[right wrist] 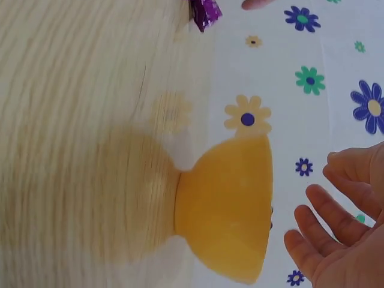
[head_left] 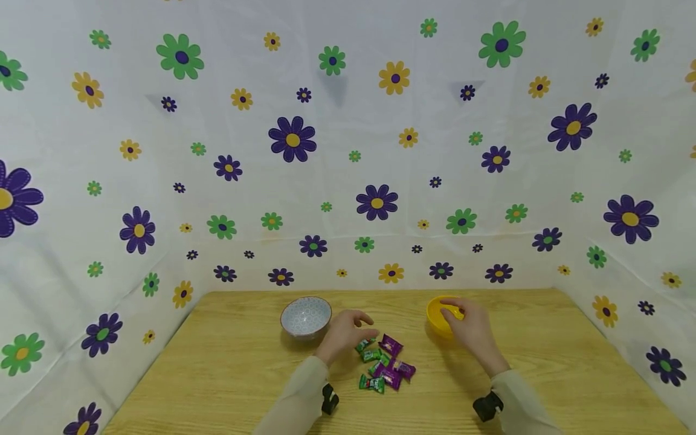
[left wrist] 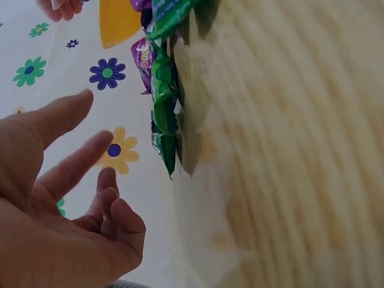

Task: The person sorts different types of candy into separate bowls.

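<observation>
Several wrapped candies lie in a loose pile on the table, with green wrappers (head_left: 372,383) on the left and purple wrappers (head_left: 390,345) mostly on the right. Beside the pile's left edge my left hand (head_left: 347,331) hovers with thumb and fingers apart; the left wrist view shows nothing in it, and a green candy (left wrist: 163,90) lies just beyond the fingertips. Over the rim of a yellow bowl (right wrist: 225,207) hangs my right hand (head_left: 470,326), its fingers loosely bent and no object visible between them. Most of the bowl's inside is hidden.
A pale patterned bowl (head_left: 306,316) with a reddish rim stands left of the candies, close behind my left hand. The wooden table (head_left: 217,374) meets a flower-printed white curtain (head_left: 348,260) at the back and on both sides.
</observation>
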Demonstrator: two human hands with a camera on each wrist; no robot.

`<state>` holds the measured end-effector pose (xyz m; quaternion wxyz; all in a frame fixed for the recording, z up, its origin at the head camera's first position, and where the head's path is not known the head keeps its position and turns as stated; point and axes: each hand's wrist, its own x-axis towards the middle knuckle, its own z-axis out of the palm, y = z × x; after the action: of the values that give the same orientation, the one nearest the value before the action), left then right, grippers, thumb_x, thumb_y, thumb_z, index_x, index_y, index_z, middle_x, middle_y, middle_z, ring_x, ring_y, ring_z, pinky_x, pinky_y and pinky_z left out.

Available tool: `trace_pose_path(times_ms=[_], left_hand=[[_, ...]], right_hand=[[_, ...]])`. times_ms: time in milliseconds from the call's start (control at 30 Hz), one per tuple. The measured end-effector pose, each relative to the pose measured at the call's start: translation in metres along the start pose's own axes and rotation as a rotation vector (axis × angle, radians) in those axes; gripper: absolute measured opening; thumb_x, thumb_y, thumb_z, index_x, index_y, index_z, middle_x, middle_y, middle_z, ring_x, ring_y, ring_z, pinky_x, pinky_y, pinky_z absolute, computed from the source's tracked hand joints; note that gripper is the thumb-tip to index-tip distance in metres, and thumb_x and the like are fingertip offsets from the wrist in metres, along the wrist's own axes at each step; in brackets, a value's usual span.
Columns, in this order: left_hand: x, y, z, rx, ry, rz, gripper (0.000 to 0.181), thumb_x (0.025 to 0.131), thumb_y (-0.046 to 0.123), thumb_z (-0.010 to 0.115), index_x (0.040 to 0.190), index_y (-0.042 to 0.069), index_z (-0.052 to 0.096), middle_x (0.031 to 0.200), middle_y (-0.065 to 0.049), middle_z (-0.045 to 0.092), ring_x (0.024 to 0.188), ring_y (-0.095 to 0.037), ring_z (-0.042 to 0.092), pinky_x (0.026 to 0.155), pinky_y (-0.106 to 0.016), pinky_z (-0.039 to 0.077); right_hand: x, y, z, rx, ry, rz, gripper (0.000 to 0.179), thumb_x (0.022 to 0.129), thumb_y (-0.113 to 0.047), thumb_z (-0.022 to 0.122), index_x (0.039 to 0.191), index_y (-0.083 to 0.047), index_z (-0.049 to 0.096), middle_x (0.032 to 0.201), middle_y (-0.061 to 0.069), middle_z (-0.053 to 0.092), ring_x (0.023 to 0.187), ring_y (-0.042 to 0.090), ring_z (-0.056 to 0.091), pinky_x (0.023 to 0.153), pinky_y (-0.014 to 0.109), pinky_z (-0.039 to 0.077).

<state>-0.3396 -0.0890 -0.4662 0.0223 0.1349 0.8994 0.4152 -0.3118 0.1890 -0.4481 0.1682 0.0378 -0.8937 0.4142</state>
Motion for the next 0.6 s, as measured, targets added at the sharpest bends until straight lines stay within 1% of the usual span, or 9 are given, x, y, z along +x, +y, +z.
trace_pose_path(times_ms=[100, 233, 333, 367, 467, 533, 600], left_hand=[[0.009, 0.000, 0.002, 0.030, -0.049, 0.006, 0.029, 0.085, 0.033, 0.075, 0.106, 0.012, 0.074, 0.117, -0.011, 0.064, 0.106, -0.027, 0.056, 0.086, -0.045, 0.050], [0.020, 0.000, 0.006, 0.074, -0.116, 0.050, 0.027, 0.083, 0.033, 0.078, 0.102, 0.014, 0.075, 0.116, -0.008, 0.066, 0.105, -0.026, 0.056, 0.089, -0.045, 0.049], [0.026, 0.000, 0.008, 0.079, -0.158, 0.082, 0.026, 0.081, 0.032, 0.079, 0.100, 0.014, 0.076, 0.115, -0.006, 0.067, 0.106, -0.026, 0.057, 0.091, -0.046, 0.049], [0.028, -0.001, 0.008, 0.075, -0.174, 0.082, 0.026, 0.081, 0.033, 0.079, 0.100, 0.015, 0.076, 0.116, -0.005, 0.067, 0.107, -0.025, 0.056, 0.091, -0.045, 0.049], [0.033, -0.003, 0.011, 0.069, -0.212, 0.096, 0.025, 0.082, 0.033, 0.078, 0.100, 0.016, 0.077, 0.115, -0.003, 0.067, 0.104, -0.022, 0.056, 0.089, -0.042, 0.049], [0.036, -0.005, 0.012, 0.052, -0.233, 0.098, 0.023, 0.082, 0.032, 0.078, 0.100, 0.017, 0.077, 0.113, -0.002, 0.067, 0.101, -0.020, 0.055, 0.086, -0.040, 0.049], [0.038, -0.006, 0.014, 0.039, -0.252, 0.103, 0.022, 0.083, 0.030, 0.077, 0.100, 0.016, 0.077, 0.112, -0.001, 0.068, 0.098, -0.018, 0.055, 0.085, -0.038, 0.049]], right_hand=[[0.004, 0.008, -0.007, -0.006, 0.001, 0.049, 0.031, 0.096, -0.011, 0.059, 0.124, 0.000, 0.064, 0.132, 0.024, 0.059, 0.127, 0.044, 0.049, 0.107, 0.057, 0.040], [0.008, 0.019, -0.014, 0.011, -0.011, 0.137, 0.035, 0.098, -0.013, 0.056, 0.131, -0.002, 0.059, 0.141, 0.024, 0.052, 0.135, 0.045, 0.040, 0.112, 0.059, 0.031], [0.009, 0.026, -0.017, 0.036, -0.025, 0.186, 0.037, 0.099, -0.013, 0.055, 0.134, -0.002, 0.056, 0.145, 0.023, 0.047, 0.138, 0.045, 0.035, 0.113, 0.060, 0.029], [0.009, 0.028, -0.018, 0.047, -0.027, 0.194, 0.037, 0.099, -0.012, 0.054, 0.135, -0.002, 0.055, 0.146, 0.023, 0.046, 0.139, 0.044, 0.034, 0.113, 0.060, 0.029], [0.008, 0.035, -0.019, 0.069, -0.040, 0.198, 0.040, 0.099, -0.012, 0.054, 0.138, -0.001, 0.052, 0.148, 0.024, 0.043, 0.139, 0.044, 0.034, 0.111, 0.058, 0.034], [0.008, 0.038, -0.019, 0.098, -0.052, 0.210, 0.045, 0.100, -0.012, 0.053, 0.143, -0.001, 0.046, 0.150, 0.025, 0.039, 0.138, 0.045, 0.035, 0.110, 0.056, 0.036], [0.007, 0.042, -0.020, 0.143, -0.070, 0.243, 0.051, 0.100, -0.013, 0.052, 0.148, -0.001, 0.038, 0.151, 0.028, 0.035, 0.136, 0.047, 0.037, 0.107, 0.054, 0.040]])
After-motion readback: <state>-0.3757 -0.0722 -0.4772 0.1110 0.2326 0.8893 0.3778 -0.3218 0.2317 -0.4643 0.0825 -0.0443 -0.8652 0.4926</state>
